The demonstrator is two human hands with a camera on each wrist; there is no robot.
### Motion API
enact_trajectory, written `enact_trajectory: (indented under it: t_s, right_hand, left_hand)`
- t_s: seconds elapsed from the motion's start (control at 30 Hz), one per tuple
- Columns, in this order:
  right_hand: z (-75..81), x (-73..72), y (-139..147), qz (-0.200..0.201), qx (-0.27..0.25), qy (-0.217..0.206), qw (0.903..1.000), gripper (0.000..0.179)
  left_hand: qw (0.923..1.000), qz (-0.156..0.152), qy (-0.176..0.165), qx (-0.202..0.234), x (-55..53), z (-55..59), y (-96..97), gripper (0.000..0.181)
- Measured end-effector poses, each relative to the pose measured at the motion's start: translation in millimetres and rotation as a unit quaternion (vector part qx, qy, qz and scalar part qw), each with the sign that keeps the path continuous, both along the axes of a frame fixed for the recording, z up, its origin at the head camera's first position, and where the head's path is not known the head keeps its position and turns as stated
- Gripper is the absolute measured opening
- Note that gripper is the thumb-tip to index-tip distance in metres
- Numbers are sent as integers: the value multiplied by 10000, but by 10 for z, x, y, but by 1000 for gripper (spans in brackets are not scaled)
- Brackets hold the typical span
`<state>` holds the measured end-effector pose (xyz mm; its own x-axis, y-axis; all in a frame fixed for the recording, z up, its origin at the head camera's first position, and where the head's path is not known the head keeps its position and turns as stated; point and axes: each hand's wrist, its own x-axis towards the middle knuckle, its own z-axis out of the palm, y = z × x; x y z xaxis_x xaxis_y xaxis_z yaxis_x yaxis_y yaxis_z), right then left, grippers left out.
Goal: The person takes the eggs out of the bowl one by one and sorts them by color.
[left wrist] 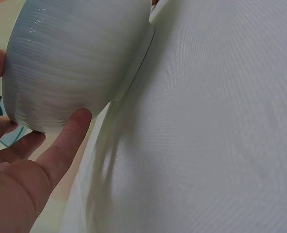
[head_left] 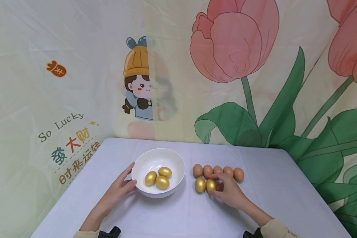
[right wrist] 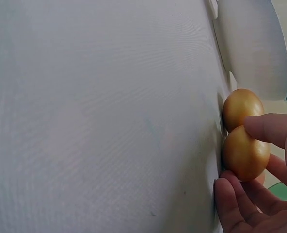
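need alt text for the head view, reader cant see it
A person's right hand grips a golden egg beside another golden egg, in front of five brown eggs in a row. The left hand touches a white bowl containing three golden eggs on a table.

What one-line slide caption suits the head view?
Left hand touches white bowl of three golden eggs; right hand pinches another golden egg near brown eggs.

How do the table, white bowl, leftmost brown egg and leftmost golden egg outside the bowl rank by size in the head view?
Largest to smallest:
1. Table
2. White bowl
3. Leftmost brown egg and leftmost golden egg outside: too alike to rank surely.
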<state>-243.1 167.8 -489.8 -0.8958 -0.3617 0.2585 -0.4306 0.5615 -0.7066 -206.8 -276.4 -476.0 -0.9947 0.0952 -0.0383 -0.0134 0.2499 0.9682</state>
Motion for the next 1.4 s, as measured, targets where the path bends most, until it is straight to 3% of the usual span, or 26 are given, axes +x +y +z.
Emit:
enact_trajectory:
  t_s: [0.73, 1.07, 1.4]
  right_hand:
    - [-8, 4, -16, 160, -149, 181, 9996, 51]
    - [106, 39, 7, -23, 45, -187, 9998, 56]
    - [264, 77, 97, 159, 125, -108, 9997, 54]
  left_hand:
    - [9999, 12, -122, -34, 6, 14, 0, 80]
    - [10000, 1, -83, -35, 18, 39, 10, 79]
    - [9999, -10, -135, -44, 10, 38, 2, 80]
